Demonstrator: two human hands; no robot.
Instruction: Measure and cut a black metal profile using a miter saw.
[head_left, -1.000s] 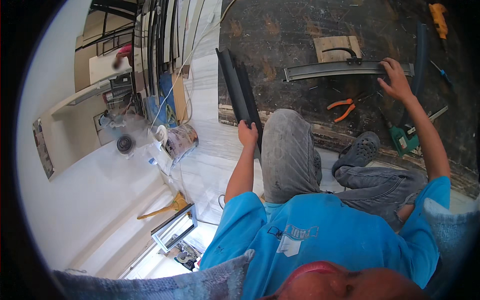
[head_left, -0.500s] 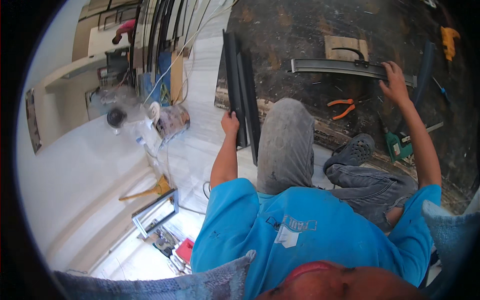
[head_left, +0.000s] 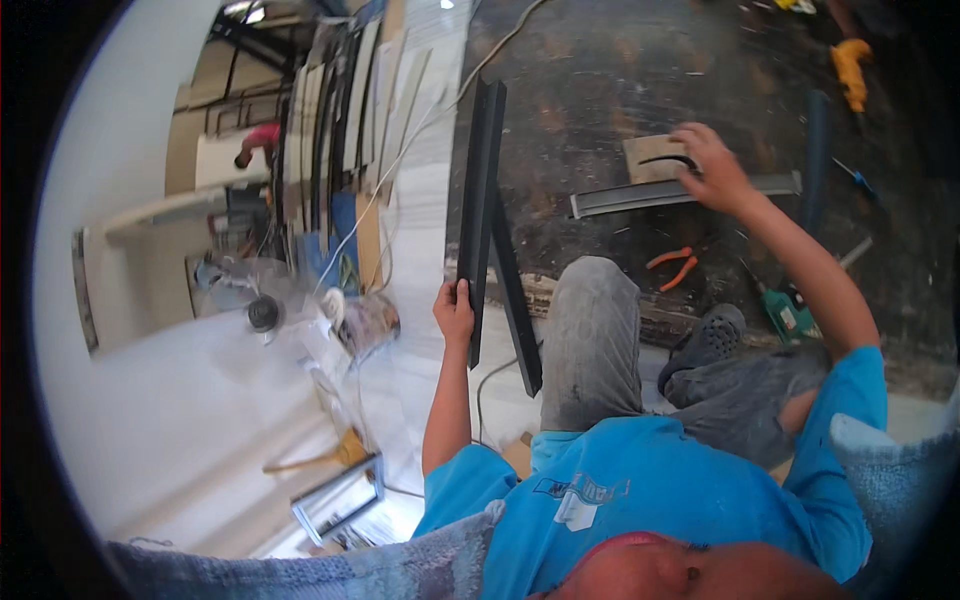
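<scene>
My left hand is closed round the lower part of a long dark grey metal profile, raised and slanting across the bench edge. A second dark profile leans behind it, its lower end near my knee. Over a lighter grey metal bar on the bench is my right hand, its thumb and fingers apart around the base of a curved black handle. That hand hides the handle's base, so I cannot tell whether it touches it. A wooden block lies under the handle.
On the dark bench lie orange-handled pliers, a green power tool, a yellow tool and a blue-handled screwdriver. Left are a bucket, a cable and upright boards. A framed pane stands lower left.
My left hand has lifted one dark profile away from the other, which now tilts apart from it. My right hand has moved left from the grey bar's right end to the handle.
</scene>
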